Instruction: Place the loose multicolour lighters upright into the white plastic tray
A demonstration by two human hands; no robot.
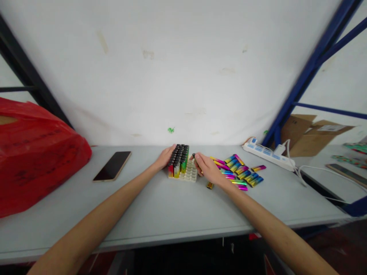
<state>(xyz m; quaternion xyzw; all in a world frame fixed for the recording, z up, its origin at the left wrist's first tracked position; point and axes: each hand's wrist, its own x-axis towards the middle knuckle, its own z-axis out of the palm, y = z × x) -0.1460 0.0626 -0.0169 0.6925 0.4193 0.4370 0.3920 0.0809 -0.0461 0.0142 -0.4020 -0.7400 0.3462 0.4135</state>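
A white tray (190,175) with rows of holes stands on the table, its left part filled with upright, shiny coloured lighters (179,158) with black tops. Empty holes show along its right side. My left hand (165,156) rests against the left side of the tray and the lighters, its fingers partly hidden behind them. Just over the tray's right edge, my right hand (207,168) is closed on a lighter (194,155); only its dark end shows. To the right of that hand lies a spread of loose metallic lighters (237,168), and a single gold one (210,185) lies nearer me.
On the left are a phone (113,166) and a large red plastic bag (37,156). A white power strip (269,154) with cables sits at the back right, near a cardboard box (304,133) and a blue metal frame (304,72). A white wall rises behind the table.
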